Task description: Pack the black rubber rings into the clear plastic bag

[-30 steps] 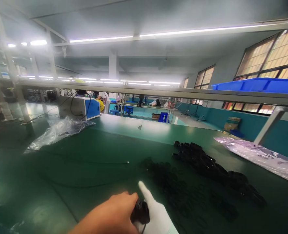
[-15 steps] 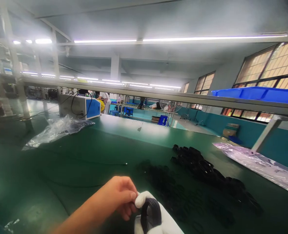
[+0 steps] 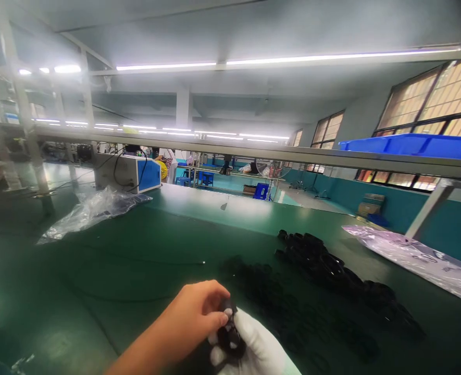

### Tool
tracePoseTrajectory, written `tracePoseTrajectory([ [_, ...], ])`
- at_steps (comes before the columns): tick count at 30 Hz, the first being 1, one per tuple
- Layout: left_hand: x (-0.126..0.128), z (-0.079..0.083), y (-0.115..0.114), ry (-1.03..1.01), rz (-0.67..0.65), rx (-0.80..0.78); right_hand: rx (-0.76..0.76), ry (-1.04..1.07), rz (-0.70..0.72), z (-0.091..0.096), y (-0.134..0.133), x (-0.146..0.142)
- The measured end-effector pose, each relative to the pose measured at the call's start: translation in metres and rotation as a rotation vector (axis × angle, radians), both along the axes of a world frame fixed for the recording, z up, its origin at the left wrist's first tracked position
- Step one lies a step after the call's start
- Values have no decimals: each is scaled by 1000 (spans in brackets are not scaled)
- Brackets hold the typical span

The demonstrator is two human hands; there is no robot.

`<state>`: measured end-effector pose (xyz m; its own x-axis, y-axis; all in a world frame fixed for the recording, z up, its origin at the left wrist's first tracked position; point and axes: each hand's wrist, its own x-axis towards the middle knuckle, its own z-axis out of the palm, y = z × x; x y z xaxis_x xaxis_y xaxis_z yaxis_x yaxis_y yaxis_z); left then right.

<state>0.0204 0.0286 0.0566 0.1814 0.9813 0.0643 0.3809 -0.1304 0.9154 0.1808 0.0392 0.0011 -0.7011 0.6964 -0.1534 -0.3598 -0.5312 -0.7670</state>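
Observation:
Low in the middle of the head view, my bare left hand [image 3: 199, 317] pinches the upper edge of a small black cable coil [image 3: 232, 339] between thumb and fingers. My right hand [image 3: 257, 341], in a white glove, is wrapped round the same coil from the right. Its gloved fingertips show through and beside the loop. Part of the coil is hidden by both hands, and its details are blurred. A thin black cable [image 3: 156, 260] with a small bright tip lies on the green table [image 3: 167, 234] beyond my left hand.
Right of my hands lies a heap of shiny black coils [image 3: 327, 265], with a darker, blurred heap [image 3: 269, 286] nearer. A clear plastic bag [image 3: 93, 211] and a blue-grey machine [image 3: 128, 172] stand left. A pinkish plastic sheet [image 3: 418, 255] lies right, below a shelf with a blue tray [image 3: 410, 146].
My gloved hand has turned, so the coil shows less of its ribbed side. My left hand has shifted slightly right, its fingers now on the coil's upper edge.

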Motion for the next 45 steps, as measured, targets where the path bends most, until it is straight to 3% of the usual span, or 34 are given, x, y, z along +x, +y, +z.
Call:
tracePoseTrajectory([
  [3,-7,-8,9,-282,-75,-237,-63,20,46,-4,3,-5],
  [7,-5,-16,14,-342,29,-293,236,-129,17,-4,8,-4],
  [9,-1,-21,13,-338,90,-279,312,-187,1,-4,9,-2],
  [13,6,-34,3,-364,148,-305,276,-123,26,0,7,0],
  [19,6,-52,-11,-480,-7,-345,271,-107,99,18,-1,-2],
  [22,6,-55,-10,-553,-70,-351,231,-45,138,16,0,-2],
  [25,5,-51,-9,-509,-59,-342,218,-65,87,10,2,-1],
  [27,4,-47,-10,-325,20,-268,187,-71,90,8,2,-1],
  [30,2,-44,-14,65,245,48,113,1,131,7,0,-1],
  [33,2,-50,-16,269,237,354,141,30,134,2,1,-2],
  [36,3,-61,-13,284,232,465,208,7,141,-9,7,-2],
  [39,5,-66,-9,205,272,443,289,-25,110,-15,12,-3],
  [45,10,-70,1,94,321,488,242,33,51,-4,6,-12],
])
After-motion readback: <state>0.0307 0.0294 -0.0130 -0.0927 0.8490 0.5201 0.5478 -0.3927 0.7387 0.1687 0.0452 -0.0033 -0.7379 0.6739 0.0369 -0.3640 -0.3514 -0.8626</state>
